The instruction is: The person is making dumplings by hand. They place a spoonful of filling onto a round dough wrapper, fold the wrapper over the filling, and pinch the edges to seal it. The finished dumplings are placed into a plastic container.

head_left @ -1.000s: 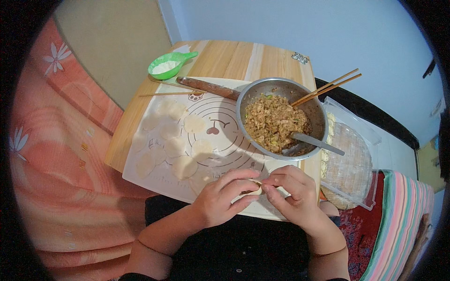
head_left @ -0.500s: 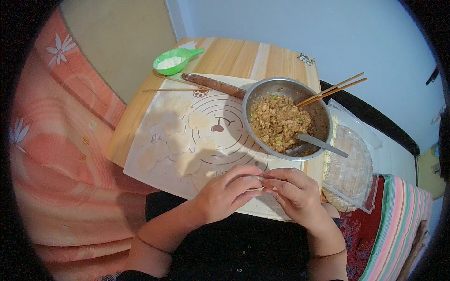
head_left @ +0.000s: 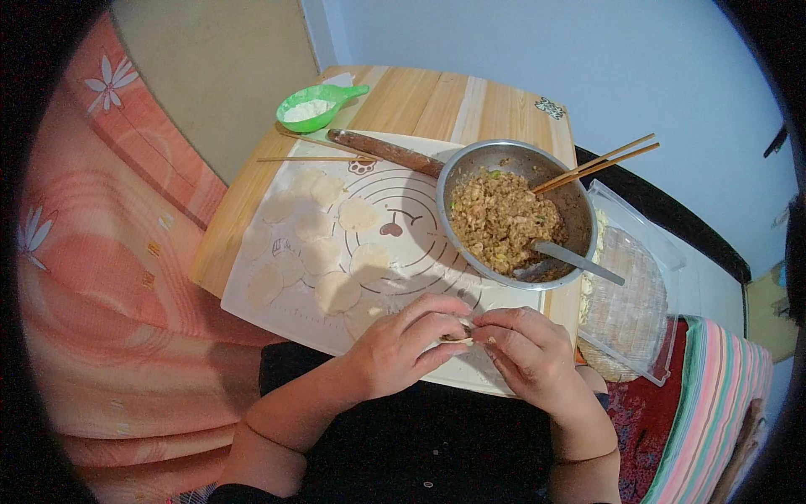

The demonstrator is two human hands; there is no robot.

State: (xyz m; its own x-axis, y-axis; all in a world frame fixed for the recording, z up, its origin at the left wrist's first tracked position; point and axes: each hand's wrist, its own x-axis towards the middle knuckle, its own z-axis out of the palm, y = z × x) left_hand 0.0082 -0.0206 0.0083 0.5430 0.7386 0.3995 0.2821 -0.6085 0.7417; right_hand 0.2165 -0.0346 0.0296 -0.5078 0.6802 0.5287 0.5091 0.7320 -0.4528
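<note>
A small pale dough piece (head_left: 457,340) is held above the near edge of a white mat (head_left: 424,197), cradled in the curled fingers of the left hand (head_left: 403,343) and pinched at its right end by the right hand (head_left: 527,349). In a round, shiny metal bowl (head_left: 582,214), lumpy brown filling (head_left: 495,214) flecked with green is contained; a metal spoon (head_left: 579,260) and wooden chopsticks (head_left: 600,168) are rested in it. Thin, floury dough rounds (head_left: 337,292) are spread across the mat. White powder (head_left: 309,111) is held in a green plastic scoop (head_left: 348,91).
</note>
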